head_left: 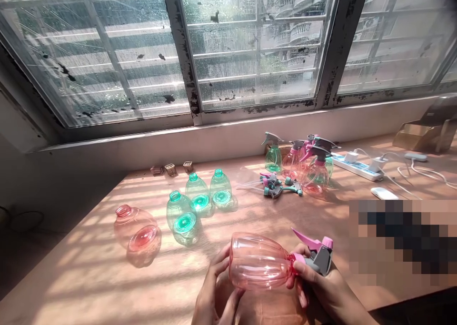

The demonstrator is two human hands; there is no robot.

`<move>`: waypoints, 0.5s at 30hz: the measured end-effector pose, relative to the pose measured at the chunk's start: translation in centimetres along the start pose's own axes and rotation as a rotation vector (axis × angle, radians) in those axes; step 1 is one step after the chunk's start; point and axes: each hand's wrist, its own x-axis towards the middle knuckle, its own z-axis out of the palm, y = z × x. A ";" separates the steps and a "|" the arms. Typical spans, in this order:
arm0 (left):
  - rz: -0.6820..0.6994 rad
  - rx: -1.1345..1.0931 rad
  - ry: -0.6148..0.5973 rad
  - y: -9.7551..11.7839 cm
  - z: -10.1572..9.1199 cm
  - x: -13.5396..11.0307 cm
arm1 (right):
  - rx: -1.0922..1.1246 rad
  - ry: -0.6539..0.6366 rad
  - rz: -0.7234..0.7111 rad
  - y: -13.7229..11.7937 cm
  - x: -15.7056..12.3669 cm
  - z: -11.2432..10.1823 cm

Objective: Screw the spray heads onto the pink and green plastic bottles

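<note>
A clear pink spray bottle (259,263) lies on its side above the front of the table, its base to the left. My left hand (216,287) is closed around the base end, thumb below and fingers behind. At the neck, my right hand (321,284) grips the grey and pink trigger sprayer (323,256), thumb and fingers pinching its pink collar. The collar sits against the bottle's neck; whether it is threaded on cannot be made out. Beyond the hands stand three open green bottles (182,218), and farther left a pink bottle (137,230) without a sprayer.
Loose trigger sprayers (276,186) lie at mid-table. Behind them stand several bottles fitted with sprayers (316,172). A white power strip (357,165) with cables is at the right, and small square boxes (170,169) sit near the window wall. A blurred patch covers the right side.
</note>
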 end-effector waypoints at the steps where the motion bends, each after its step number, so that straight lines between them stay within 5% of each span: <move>1: 0.005 -0.012 -0.001 0.3 0.2 -0.1 | -0.017 0.004 0.000 0.0 -0.1 0.0; 7: 0.019 0.001 -0.006 1.5 0.3 -0.3 | -0.083 0.005 0.046 0.2 -0.1 -0.1; 15: 0.080 0.113 -0.031 -0.5 -0.5 -0.2 | -0.056 0.065 0.044 0.1 0.0 -0.1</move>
